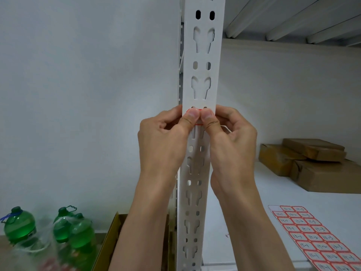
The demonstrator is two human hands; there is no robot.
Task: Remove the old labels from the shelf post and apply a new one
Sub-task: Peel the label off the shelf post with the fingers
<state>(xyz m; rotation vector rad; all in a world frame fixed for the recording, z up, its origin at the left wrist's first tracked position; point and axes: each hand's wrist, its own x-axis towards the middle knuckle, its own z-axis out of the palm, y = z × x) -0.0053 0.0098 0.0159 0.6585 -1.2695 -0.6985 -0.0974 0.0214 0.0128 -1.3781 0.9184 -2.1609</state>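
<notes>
A white slotted shelf post (199, 90) is clasped at mid-height by the left hand (162, 141) and the right hand (232, 139), fingers curled round its edges. Both thumbs are pressed side by side onto a red-edged label (199, 123) on the post's face. To the right, a sheet of labels (316, 239) is laid on the shelf (254, 212). Farther back, brown parcels (312, 163) are stacked.

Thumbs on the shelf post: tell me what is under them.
A red-edged label on the shelf post shows under the left hand and right hand thumbs; its writing is covered.
</notes>
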